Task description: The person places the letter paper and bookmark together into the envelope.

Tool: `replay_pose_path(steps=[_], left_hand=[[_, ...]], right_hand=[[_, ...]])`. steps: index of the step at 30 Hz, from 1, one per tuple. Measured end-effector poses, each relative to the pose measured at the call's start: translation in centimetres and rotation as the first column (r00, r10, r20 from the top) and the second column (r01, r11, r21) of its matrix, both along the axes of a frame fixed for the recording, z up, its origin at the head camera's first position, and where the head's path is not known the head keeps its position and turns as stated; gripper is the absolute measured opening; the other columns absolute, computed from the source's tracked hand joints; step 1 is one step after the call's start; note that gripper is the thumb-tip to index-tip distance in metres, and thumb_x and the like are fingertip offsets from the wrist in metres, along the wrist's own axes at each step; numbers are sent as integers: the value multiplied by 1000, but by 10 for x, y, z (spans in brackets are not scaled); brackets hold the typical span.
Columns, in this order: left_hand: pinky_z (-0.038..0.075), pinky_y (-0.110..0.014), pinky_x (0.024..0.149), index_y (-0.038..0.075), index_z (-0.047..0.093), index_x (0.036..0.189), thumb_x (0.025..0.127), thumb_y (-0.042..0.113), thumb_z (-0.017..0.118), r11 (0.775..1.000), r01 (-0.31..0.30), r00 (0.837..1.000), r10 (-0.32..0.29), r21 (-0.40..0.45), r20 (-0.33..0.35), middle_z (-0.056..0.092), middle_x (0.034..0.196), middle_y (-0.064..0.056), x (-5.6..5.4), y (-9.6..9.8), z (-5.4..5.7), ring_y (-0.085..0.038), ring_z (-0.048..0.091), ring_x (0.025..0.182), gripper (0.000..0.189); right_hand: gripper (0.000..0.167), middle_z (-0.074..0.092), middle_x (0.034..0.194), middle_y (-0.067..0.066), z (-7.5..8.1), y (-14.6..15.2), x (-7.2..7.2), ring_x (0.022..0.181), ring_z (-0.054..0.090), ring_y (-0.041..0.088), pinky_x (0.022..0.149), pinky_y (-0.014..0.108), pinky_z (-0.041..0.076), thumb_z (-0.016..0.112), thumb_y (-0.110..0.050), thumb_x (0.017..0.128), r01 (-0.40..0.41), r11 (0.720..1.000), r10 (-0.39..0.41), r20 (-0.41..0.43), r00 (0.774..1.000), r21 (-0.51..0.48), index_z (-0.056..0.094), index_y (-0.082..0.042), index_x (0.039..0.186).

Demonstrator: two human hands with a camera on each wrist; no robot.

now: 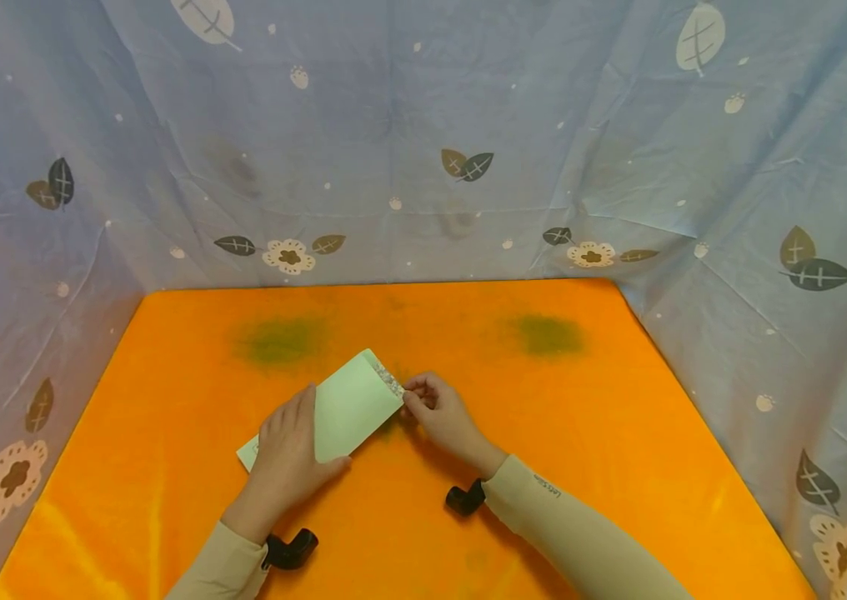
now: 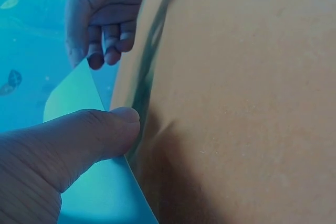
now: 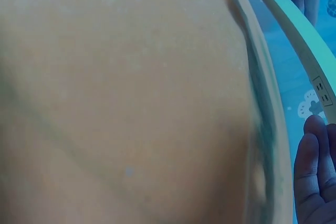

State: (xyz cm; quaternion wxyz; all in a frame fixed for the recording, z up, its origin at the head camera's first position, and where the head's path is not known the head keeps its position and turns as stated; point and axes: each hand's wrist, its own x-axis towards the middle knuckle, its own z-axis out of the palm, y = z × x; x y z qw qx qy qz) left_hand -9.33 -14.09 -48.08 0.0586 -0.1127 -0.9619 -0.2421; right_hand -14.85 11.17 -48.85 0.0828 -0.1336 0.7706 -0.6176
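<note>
A pale green envelope (image 1: pixel 352 408) is held slanted above the orange table, with a speckled patterned strip (image 1: pixel 388 375) along its upper right end. My left hand (image 1: pixel 290 446) grips its left part, the thumb lying at the near edge. At the right corner, by the strip, my right hand (image 1: pixel 448 419) pinches the paper between thumb and fingers. The left wrist view shows the left thumb (image 2: pixel 97 135) across the envelope (image 2: pixel 73 95) and the right hand (image 2: pixel 107 11) at its far tip. Small print (image 3: pixel 321 92) marks the underside in the right wrist view.
An orange cloth (image 1: pixel 581 433) with dark green patches covers the table. Grey-blue curtains (image 1: pixel 393 117) with leaf and flower prints stand behind and at both sides. Black wrist devices (image 1: pixel 292 550) stick out by each cuff.
</note>
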Motion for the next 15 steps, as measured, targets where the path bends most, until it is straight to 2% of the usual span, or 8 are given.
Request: replay_pose_path(steps=[4, 7, 15], left_hand=[[26, -63, 102, -5, 21, 149, 66, 47, 87, 1000, -4, 1000, 4, -3, 3, 36, 143, -28, 0, 0, 0, -49, 34, 126, 118], [25, -63, 102, -5, 20, 150, 66, 48, 86, 1000, -6, 1000, 6, -5, 10, 35, 144, -28, 0, 0, -1, -49, 34, 127, 119], [25, -64, 101, -6, 20, 150, 66, 47, 87, 1000, -9, 1000, 9, -6, 13, 35, 144, -28, 2, -2, -2, -49, 33, 127, 119]], right_hand=[[19, 62, 98, 26, 22, -4, 9, 86, 63, 42, 76, 44, 55, 51, -11, 101, -31, 1000, 31, 1, 1000, -3, 57, 4, 112], [21, 59, 101, 33, 33, -7, 15, 89, 60, 49, 82, 57, 50, 48, -6, 102, -55, 998, 55, 7, 998, -19, 55, 10, 113], [23, 62, 97, 30, 33, -8, 18, 88, 63, 45, 82, 54, 51, 49, -9, 102, -71, 997, 72, -25, 997, 29, 59, 9, 112]])
